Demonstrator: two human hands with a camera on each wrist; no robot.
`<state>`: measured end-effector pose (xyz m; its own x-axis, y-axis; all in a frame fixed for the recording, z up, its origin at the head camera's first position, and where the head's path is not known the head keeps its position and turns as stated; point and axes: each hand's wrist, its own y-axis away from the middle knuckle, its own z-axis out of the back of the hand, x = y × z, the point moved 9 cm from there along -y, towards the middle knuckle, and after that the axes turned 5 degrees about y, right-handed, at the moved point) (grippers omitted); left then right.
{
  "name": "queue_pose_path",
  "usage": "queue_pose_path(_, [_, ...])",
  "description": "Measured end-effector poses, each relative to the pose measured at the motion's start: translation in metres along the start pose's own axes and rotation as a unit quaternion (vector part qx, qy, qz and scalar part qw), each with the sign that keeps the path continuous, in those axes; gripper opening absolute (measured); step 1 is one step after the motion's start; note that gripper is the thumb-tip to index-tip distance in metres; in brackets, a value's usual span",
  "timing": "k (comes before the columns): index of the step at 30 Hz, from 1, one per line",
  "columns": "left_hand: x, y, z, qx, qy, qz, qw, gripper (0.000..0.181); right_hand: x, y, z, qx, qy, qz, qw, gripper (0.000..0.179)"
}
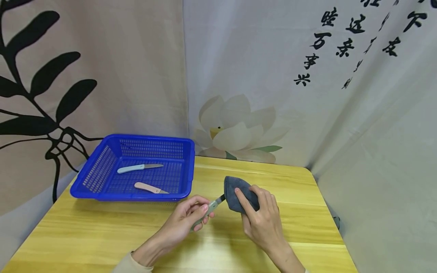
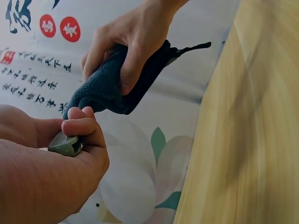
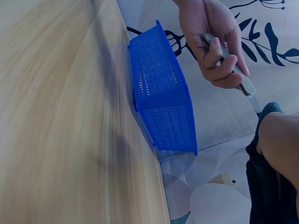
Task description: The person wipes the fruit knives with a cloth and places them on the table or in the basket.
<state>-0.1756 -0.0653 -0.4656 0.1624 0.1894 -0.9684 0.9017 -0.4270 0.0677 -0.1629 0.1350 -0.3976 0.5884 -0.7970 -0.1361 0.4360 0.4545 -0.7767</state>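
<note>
My left hand (image 1: 189, 216) grips the green handle of a folding knife (image 1: 212, 206), held up over the table with its blade pointing to the right. A dark grey-blue cloth (image 1: 232, 195) covers most of that blade. My right hand (image 1: 263, 212) pinches the cloth around the blade, fingers on top. Only a short stretch of metal shows between handle and cloth, seen also in the right wrist view as a bare bit of blade (image 3: 254, 103). In the left wrist view the handle's end (image 2: 64, 144) pokes out of the left fist, and a cloth corner trails behind the right hand.
A blue plastic basket (image 1: 133, 198) stands at the table's back left. Inside lie a knife with a light blue handle (image 1: 131, 168) and one with a pink handle (image 1: 146, 187), blades out. The wooden table (image 1: 300, 235) ends at a printed curtain (image 1: 246, 76) behind.
</note>
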Motion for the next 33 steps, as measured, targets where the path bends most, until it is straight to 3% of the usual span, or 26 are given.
queue_pose_path(13, [0.002, 0.002, 0.002, 0.003, -0.004, 0.002, 1.0, 0.04, -0.022, 0.006, -0.001, 0.005, 0.012, -0.02, 0.9997, 0.052])
queue_pose_path(22, [-0.007, 0.006, 0.003, 0.028, -0.021, -0.029, 0.999, 0.035, -0.05, 0.02, 0.002, 0.02, 0.024, -0.05, 0.9983, 0.059])
queue_pose_path(27, [-0.028, 0.009, 0.021, -0.006, -0.064, -0.065, 0.9958, 0.031, -0.057, 0.027, 0.002, 0.031, 0.006, -0.064, 0.9974, 0.064])
queue_pose_path(33, [-0.061, 0.018, 0.053, -0.068, -0.135, -0.138, 0.9787, 0.025, -0.058, 0.037, 0.0, 0.044, -0.028, -0.09, 0.9946, 0.065])
